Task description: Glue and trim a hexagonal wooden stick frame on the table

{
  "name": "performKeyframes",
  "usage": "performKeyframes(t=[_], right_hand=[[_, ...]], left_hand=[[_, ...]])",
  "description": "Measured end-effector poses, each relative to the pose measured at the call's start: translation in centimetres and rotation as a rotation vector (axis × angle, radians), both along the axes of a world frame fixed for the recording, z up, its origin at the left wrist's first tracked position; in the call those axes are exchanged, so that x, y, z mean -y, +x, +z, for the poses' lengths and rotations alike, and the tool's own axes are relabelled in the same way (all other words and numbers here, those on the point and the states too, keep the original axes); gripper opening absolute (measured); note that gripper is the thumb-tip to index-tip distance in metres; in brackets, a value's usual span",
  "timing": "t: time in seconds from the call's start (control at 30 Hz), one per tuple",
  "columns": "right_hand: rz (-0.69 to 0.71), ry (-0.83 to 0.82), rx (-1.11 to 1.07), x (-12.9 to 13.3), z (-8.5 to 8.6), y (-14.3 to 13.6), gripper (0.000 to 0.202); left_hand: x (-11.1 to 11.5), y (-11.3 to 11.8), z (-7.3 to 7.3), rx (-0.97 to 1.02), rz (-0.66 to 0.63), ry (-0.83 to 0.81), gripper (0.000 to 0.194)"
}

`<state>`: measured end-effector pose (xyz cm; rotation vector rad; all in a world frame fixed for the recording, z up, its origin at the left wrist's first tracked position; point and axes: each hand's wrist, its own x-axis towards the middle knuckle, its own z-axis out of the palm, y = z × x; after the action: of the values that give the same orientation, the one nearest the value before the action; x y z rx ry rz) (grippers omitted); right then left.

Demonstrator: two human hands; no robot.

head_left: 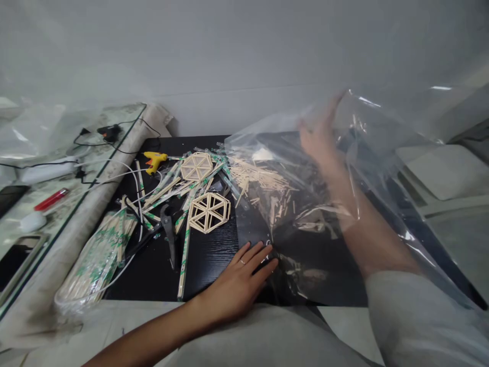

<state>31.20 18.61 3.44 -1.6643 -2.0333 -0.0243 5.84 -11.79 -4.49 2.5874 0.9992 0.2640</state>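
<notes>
A large clear plastic sheet [367,148] is draped over the right half of the black table. My left hand [240,280], with a ring on one finger, lies palm down, its fingers stretched out over the sheet's near left part. Farther right, my right hand [319,135] is raised behind the plastic, which blurs it; its fingers look spread, one pointing up near a peak in the sheet. Many short cut sticks [263,176] lie under the plastic. Left of them sit an open wooden-stick hexagonal frame [209,211] and a second, filled-looking hexagonal piece [196,167].
A yellow glue gun [154,161] and black-handled cutters [168,232] lie among wrapped sticks. A bundle of sticks [101,255] rests at the left beside a rolled edge. Farther left, a glass top holds a red utility knife [51,199], phones and cables. A white chair [439,171] stands right.
</notes>
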Motion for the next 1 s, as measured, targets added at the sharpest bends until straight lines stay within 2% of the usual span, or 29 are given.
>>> performKeyframes(t=[0.07,0.13,0.33,0.47,0.63,0.77,0.83,0.93,1.0], right_hand=[[-0.095,0.0,-0.121,0.2,-1.3,-0.6,0.105],[-0.055,-0.015,-0.106,0.7,-2.8,-1.6,0.108],[0.072,-0.019,0.024,2.8,-6.4,-3.2,0.094],[0.045,-0.014,0.08,2.4,-7.7,-2.8,0.085],[-0.016,-0.063,0.058,1.0,-8.8,-2.5,0.084],[0.009,-0.117,0.049,1.0,-8.8,-2.7,0.076],[0.053,-0.151,0.073,1.9,-8.6,-2.9,0.07],[0.17,-0.16,0.115,4.7,-8.3,-3.3,0.063],[0.317,-0.155,0.182,7.1,-8.4,-3.7,0.061]], left_hand=[[-0.1,0.0,-0.3,-0.016,0.007,0.007,0.06],[-0.3,0.0,-0.5,-0.032,0.009,0.003,0.063],[-0.2,0.1,-0.8,-0.051,0.019,-0.002,0.06],[-0.2,0.0,-0.7,-0.054,0.017,0.012,0.057],[-0.2,-0.2,-0.4,-0.07,0.001,0.028,0.054],[-0.1,-0.2,-0.4,-0.072,0.013,0.021,0.053],[-0.1,-0.2,-0.4,-0.072,0.014,0.015,0.054],[-0.1,-0.1,-0.4,-0.065,0.013,0.01,0.054],[-0.2,-0.1,-0.3,-0.059,0.013,0.004,0.054]])
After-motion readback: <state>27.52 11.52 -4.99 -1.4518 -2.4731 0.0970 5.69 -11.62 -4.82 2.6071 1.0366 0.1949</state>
